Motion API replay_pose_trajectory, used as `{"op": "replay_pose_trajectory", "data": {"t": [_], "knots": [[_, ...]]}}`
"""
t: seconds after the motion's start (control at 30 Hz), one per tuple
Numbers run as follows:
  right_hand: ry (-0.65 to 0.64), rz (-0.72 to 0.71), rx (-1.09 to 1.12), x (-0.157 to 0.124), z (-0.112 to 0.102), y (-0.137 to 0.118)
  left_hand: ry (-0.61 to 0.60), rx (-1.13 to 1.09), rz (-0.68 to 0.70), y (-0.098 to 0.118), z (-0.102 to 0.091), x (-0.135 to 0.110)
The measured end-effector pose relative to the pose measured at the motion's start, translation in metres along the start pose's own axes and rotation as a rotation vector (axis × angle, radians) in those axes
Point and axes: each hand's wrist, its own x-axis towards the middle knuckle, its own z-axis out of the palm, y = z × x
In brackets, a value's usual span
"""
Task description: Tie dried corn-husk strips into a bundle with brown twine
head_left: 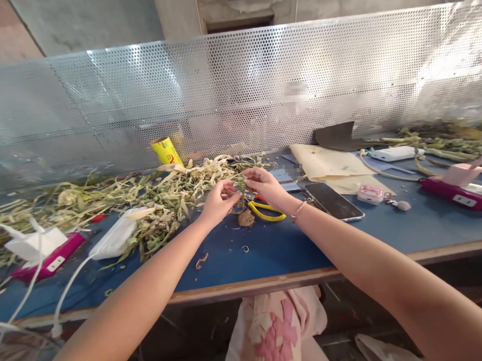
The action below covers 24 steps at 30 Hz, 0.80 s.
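Over the middle of the blue table, my left hand and my right hand work close together, with their fingers curled in and nearly meeting. Between the fingertips is a dried greenish plant stem. A withered brown flower head is just below, seemingly on the same stem, though the join is hard to see. Yellow-handled scissors lie by my right hand, partly covered by it. To the left of my left hand spreads a heap of dried leaves and stems.
Toward the right are a black phone, a pink earphone case and brown paper. Power strips and white chargers with cables sit at both sides. A yellow tube stands before the perforated metal screen.
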Motion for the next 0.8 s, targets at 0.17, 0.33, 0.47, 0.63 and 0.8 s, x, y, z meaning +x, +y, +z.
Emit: {"op": "replay_pose_trajectory", "data": {"t": [0.17,0.33,0.47,0.63,0.8], "knots": [[-0.072,-0.027,0.002,-0.0035,0.0015,-0.0019,0.024,-0.056,-0.053,0.0043,-0.0006,0.0005],[-0.116,-0.044,0.019,-0.0062,0.0026,-0.0048,-0.015,-0.260,-0.133,0.0072,0.0003,-0.0015],[-0.150,-0.019,0.055,-0.0072,0.0030,-0.0061,-0.017,-0.500,-0.193,0.0052,0.0013,-0.0005],[-0.183,-0.025,0.119,-0.0075,0.0046,-0.0070,-0.036,-0.705,-0.218,0.0071,0.0008,-0.0002],[-0.156,-0.048,0.114,-0.0071,0.0056,-0.0072,-0.085,-0.746,-0.275,0.0105,-0.0014,-0.0017]]}}
